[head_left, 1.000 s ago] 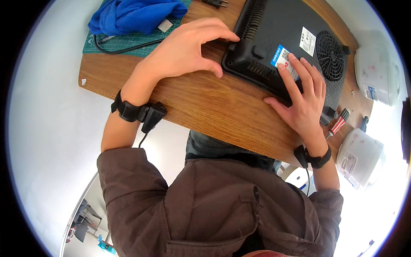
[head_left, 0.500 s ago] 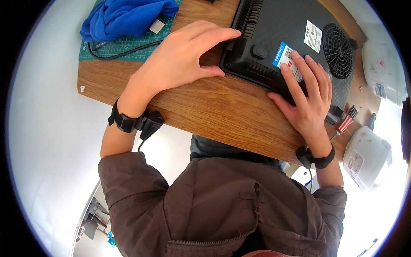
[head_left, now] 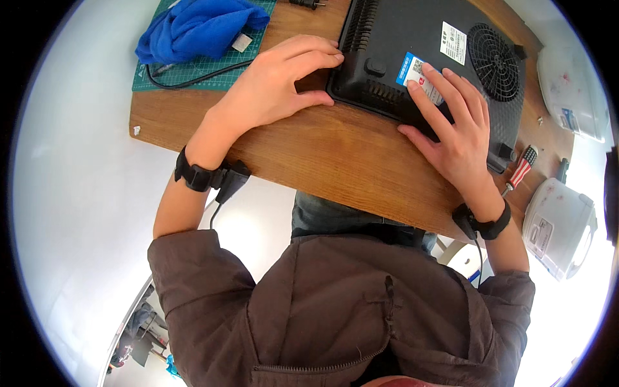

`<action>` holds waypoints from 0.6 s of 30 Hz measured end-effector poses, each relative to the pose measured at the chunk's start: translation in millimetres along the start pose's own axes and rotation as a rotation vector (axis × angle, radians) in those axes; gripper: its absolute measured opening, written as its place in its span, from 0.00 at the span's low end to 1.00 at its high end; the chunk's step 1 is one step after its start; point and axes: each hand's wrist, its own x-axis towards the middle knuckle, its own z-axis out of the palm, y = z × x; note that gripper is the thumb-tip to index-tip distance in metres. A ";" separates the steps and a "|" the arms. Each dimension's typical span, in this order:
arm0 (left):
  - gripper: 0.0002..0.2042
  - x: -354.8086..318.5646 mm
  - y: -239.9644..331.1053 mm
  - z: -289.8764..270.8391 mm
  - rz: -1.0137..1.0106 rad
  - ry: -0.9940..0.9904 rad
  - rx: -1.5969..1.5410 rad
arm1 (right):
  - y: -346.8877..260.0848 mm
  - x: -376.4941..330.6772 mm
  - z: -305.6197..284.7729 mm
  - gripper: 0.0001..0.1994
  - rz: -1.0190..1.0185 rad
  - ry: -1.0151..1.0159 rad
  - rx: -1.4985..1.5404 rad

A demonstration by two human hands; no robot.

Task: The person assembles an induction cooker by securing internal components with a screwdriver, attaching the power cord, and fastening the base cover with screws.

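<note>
- Black appliance (head_left: pixel 396 42) on wooden tabletop (head_left: pixel 309 151);
- left hand (head_left: pixel 277 80) at its near-left corner (head_left: pixel 337 84), spread in a C;
- right hand (head_left: pixel 454 132) spread, partly covering its label (head_left: pixel 407 69)

Head camera: I am wearing it, left of two.
Facing: it is looking down on my left hand (head_left: pixel 278 82) and right hand (head_left: pixel 459 138).
Jacket (head_left: pixel 316 290): filling the lower view, nearer.
Tabletop (head_left: pixel 335 155): lying farther off.
</note>
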 end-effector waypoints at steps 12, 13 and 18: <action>0.28 7.5 17.6 -3.6 -0.064 -0.057 0.030 | 0.4 -7.8 -8.6 0.33 0.027 -0.032 0.093; 0.28 9.5 21.4 -5.2 -0.077 -0.067 0.042 | 1.0 -9.0 -11.7 0.33 0.043 -0.042 0.097; 0.28 9.0 26.5 -1.8 -0.136 -0.055 0.070 | -0.4 -15.7 -13.5 0.35 0.054 -0.035 0.180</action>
